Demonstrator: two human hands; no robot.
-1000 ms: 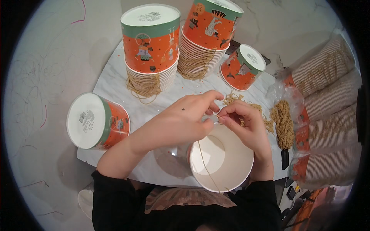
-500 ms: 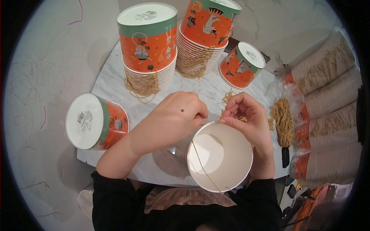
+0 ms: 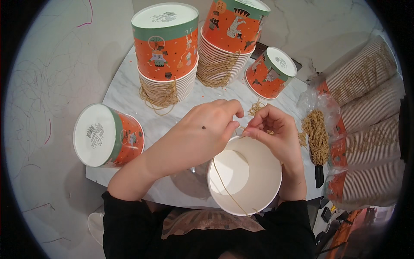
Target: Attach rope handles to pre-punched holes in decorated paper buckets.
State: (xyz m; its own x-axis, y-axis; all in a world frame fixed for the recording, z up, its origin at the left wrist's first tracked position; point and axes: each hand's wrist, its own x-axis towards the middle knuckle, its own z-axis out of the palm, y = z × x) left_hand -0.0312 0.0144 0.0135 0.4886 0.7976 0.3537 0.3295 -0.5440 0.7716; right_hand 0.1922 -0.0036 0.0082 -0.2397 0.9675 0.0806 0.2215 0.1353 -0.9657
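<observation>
A white-lined paper bucket (image 3: 263,185) is tipped with its open mouth up in front of me. A thin tan cord (image 3: 224,183) crosses its mouth from the near rim and passes beneath my left hand (image 3: 215,125). That hand is curled at the bucket's far rim, thumb and forefinger slightly parted beside a small bend of cord; its other fingers are hidden. Just right of it, my right hand (image 3: 276,134) pinches the cord between thumb and forefinger, above the far rim.
Two tall stacks of upturned orange-and-green buckets (image 3: 166,47) (image 3: 230,39) with cord handles stand behind. Single buckets sit at left (image 3: 108,136) and back right (image 3: 271,73). A tan cord bundle (image 3: 318,138) lies right, beside bagged bucket stacks (image 3: 366,112).
My left thumb and forefinger have parted and risen slightly from the rim. My right fingertips have shifted a little left with the cord. The bucket has moved slightly left.
</observation>
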